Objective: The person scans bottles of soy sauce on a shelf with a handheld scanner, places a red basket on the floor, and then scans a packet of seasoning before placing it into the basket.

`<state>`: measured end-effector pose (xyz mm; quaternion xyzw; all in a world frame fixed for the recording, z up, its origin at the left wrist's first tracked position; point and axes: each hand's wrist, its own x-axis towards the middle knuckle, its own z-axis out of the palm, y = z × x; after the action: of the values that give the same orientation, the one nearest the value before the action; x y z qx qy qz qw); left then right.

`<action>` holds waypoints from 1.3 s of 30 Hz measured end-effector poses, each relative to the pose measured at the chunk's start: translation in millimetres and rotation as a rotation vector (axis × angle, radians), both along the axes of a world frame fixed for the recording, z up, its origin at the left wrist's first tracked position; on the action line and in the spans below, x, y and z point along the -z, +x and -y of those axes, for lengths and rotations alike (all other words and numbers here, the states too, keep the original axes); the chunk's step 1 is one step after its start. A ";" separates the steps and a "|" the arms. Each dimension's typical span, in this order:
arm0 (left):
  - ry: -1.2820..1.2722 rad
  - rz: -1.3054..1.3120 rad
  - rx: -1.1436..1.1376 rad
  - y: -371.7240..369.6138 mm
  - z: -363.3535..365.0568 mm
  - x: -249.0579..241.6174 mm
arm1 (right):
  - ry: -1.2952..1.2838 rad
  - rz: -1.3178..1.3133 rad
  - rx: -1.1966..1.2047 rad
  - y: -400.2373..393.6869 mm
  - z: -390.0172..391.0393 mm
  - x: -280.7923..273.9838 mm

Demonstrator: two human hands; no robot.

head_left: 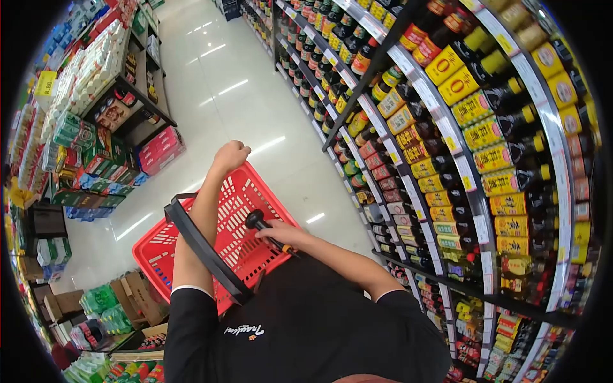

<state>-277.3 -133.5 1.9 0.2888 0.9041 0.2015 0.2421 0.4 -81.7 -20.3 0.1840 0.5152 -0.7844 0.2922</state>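
Note:
A red plastic shopping basket (233, 239) hangs in front of me, its black handle (207, 249) hooked over my left forearm. Past the basket's far rim, my left hand (231, 156) is curled closed, and I see nothing in it. My right hand (281, 236) is wrapped round a dark bottle (257, 221) with a rounded black end and an orange band near the other end. The bottle is tilted over the near right side of the basket. My fingers hide part of it, and its label cannot be read.
Shelves of bottled sauces (485, 137) with yellow and red labels line the right side. A tiled aisle floor (191, 83) runs ahead. On the left stand a display shelf (128, 96), stacked packs (102, 150), a pink box (161, 150) and cardboard cartons (137, 297).

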 end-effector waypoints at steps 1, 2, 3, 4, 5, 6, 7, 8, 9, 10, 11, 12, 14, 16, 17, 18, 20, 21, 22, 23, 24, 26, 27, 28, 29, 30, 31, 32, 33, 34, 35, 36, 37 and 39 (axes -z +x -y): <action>-0.011 -0.003 -0.016 -12.2 -1.4 0.1 | 0.004 0.015 0.005 -12.7 -5.2 -6.2; -0.021 -0.008 -0.034 -24.2 -3.8 0.6 | 0.008 0.029 0.009 -26.9 -10.0 -9.4; -0.030 -0.013 -0.054 -37.3 -5.9 0.5 | 0.018 0.019 -0.001 -43.0 -14.3 -3.6; -0.020 -0.027 -0.054 -54.0 -8.0 0.9 | 0.029 0.008 -0.012 -60.7 -17.0 5.5; -0.011 -0.044 -0.055 -73.9 -12.0 0.5 | 0.039 -0.004 -0.023 -79.2 -19.5 12.2; -0.006 -0.056 -0.053 -94.0 -10.7 2.6 | 0.036 0.006 -0.012 -97.4 -20.2 9.6; -0.006 -0.056 -0.059 -115.4 -9.7 4.3 | 0.040 0.014 -0.004 -118.3 -25.7 4.1; -0.002 -0.057 -0.061 -137.5 -11.3 5.0 | 0.048 0.021 0.008 -140.0 -30.2 -3.3; 0.006 -0.059 -0.062 -156.3 -15.2 -4.9 | 0.040 0.016 0.014 -157.4 -31.7 -9.4; 0.011 -0.082 -0.055 -171.3 -17.3 -12.4 | 0.035 0.015 0.015 -172.9 -32.5 -12.5; 0.010 -0.104 -0.048 -182.6 -18.6 -17.2 | 0.025 0.014 0.016 -187.5 -32.2 -13.5; 0.010 -0.132 -0.041 -194.5 -17.1 -25.3 | 0.015 0.007 0.017 -204.4 -29.8 -13.0; -0.002 -0.175 -0.067 -223.9 -7.8 -22.5 | 0.034 0.020 -0.014 -238.3 -23.8 1.9; -0.015 -0.153 -0.107 -250.7 9.7 -3.0 | 0.068 0.027 -0.033 -266.5 -17.0 9.6; -0.019 -0.115 -0.133 -266.3 22.1 7.4 | 0.059 0.053 -0.075 -279.9 -17.3 15.6; -0.026 -0.078 -0.154 -278.3 29.8 15.0 | 0.079 0.052 -0.109 -290.1 -17.1 13.4; -0.017 -0.065 -0.183 -292.0 40.6 21.9 | 0.122 0.045 -0.166 -307.9 -13.7 3.1; -0.015 -0.062 -0.195 -297.9 46.8 22.1 | 0.132 0.033 -0.179 -314.5 -13.5 -5.5; -0.016 -0.075 -0.233 -299.4 49.8 20.5 | 0.149 0.005 -0.189 -321.1 -12.1 0.6; -0.025 -0.062 -0.246 -303.9 53.7 20.8 | 0.128 0.020 -0.207 -327.9 -12.2 7.3; -0.032 -0.045 -0.260 -307.9 56.0 22.9 | 0.109 0.038 -0.227 -334.6 -13.2 10.5; -0.060 -0.022 -0.284 -316.3 57.8 25.5 | 0.138 0.021 -0.270 -348.0 -13.5 20.0; -0.077 -0.014 -0.294 -322.5 57.9 25.2 | 0.137 0.016 -0.276 -354.6 -15.7 18.3; -0.061 -0.009 -0.308 -328.7 57.1 24.9 | 0.133 0.010 -0.281 -361.5 -19.3 16.0; -0.048 -0.003 -0.320 -335.0 56.1 26.6 | 0.149 0.013 -0.300 -369.0 -23.0 19.3; -0.036 0.005 -0.332 -342.1 53.7 27.7 | 0.146 -0.001 -0.303 -378.3 -28.6 16.8; -0.027 0.000 -0.335 -351.1 50.0 29.1 | 0.144 -0.014 -0.304 -386.9 -35.4 14.8; -0.025 -0.004 -0.344 -361.2 46.1 31.8 | 0.143 -0.023 -0.303 -395.2 -40.9 14.2; -0.021 -0.007 -0.353 -370.1 36.9 29.8 | 0.136 -0.047 -0.281 -404.7 -49.3 13.6; -0.015 -0.008 -0.363 -379.2 25.2 28.5 | 0.132 -0.046 -0.274 -414.8 -60.6 13.3; -0.008 -0.012 -0.351 -390.1 10.9 27.3 | 0.133 -0.047 -0.268 -426.6 -75.0 13.2; -0.004 -0.014 -0.338 -401.1 -3.0 25.6 | 0.131 -0.046 -0.261 -435.5 -86.7 11.3; 0.007 -0.022 -0.326 -416.6 -21.0 21.8 | 0.129 -0.056 -0.257 -447.0 -99.5 13.1; 0.027 -0.032 -0.292 -440.3 -57.6 19.3 | 0.114 -0.033 -0.242 -468.0 -131.0 6.9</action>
<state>-717.6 -75.9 -17.4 0.1608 0.9374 0.2422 0.1919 -467.5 49.4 -27.2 0.1238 0.5821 -0.7159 0.3652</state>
